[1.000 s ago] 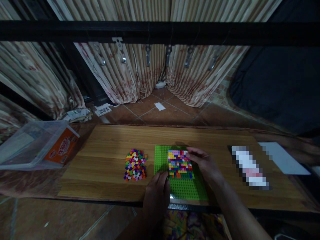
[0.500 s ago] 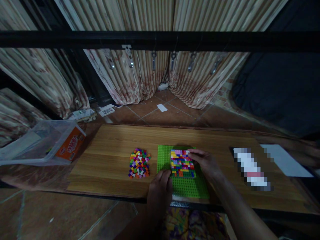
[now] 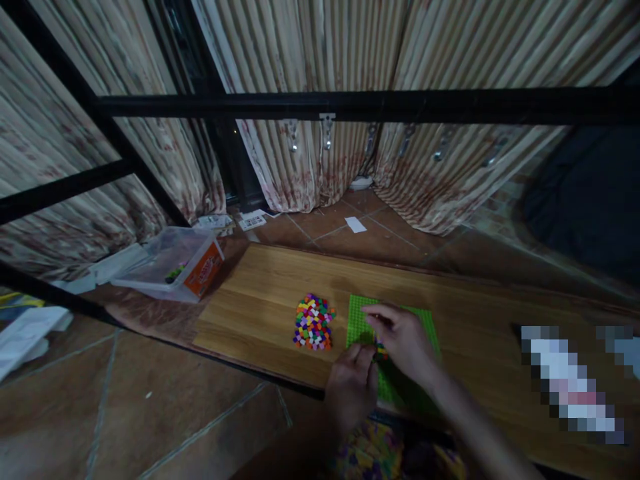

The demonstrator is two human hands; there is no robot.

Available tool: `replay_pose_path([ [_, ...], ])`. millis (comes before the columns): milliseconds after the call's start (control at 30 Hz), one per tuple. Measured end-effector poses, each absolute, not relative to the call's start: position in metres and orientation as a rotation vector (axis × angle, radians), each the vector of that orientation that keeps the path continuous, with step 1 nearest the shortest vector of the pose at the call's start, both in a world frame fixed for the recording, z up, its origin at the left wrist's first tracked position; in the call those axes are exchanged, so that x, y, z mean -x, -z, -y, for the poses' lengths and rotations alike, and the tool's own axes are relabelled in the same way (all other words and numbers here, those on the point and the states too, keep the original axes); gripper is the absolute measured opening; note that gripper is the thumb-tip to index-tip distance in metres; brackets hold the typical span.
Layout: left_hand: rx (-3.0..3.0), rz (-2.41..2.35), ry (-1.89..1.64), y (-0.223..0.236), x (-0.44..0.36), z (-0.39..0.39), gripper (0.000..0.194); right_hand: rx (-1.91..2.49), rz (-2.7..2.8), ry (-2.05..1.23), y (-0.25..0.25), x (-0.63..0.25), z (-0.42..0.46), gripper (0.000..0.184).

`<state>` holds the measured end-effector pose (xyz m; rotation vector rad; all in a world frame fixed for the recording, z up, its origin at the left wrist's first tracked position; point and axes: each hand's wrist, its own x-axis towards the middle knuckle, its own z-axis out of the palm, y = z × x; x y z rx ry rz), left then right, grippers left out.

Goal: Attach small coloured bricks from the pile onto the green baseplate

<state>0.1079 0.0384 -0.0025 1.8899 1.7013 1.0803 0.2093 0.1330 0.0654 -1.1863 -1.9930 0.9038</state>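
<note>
A green studded baseplate lies on a wooden board near its front edge. My right hand lies over the plate's middle, fingers curled, hiding most of the coloured brick patch; only a small coloured bit shows beneath it. My left hand rests at the plate's near left corner, fingers bent against its edge. A pile of several small loose coloured bricks sits on the board just left of the plate.
A clear plastic box with an orange label sits left of the board. Black metal bars cross overhead. Striped curtains hang behind, papers lie on the tiled floor, and a blurred-out object sits at the right.
The camera has swung left and up. My right hand has slid from the brick patch's right side to over its middle; my left hand stays at the plate's near left corner.
</note>
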Motion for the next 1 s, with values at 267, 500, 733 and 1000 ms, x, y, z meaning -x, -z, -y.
replay_pose_path([
  [267,-1.765,-1.701,-1.104,-0.002,-0.108,-0.038,0.030,1.078,2.534,-0.636,-0.039,-0.145,-0.155,0.034],
  [500,-1.724,-1.543,-1.137,-0.005,-0.105,-0.039,0.031,1.060,2.613,-0.632,-0.031,-0.146,-0.166,0.023],
  [733,-1.121,-1.577,-1.358,-0.020,-0.091,-0.037,0.024,1.079,2.463,-0.644,-0.076,-0.172,-0.138,0.018],
  [1000,-0.719,-1.160,-1.249,-0.053,-0.080,-0.055,0.033,1.044,2.219,-0.824,-0.097,-0.218,-0.098,0.024],
])
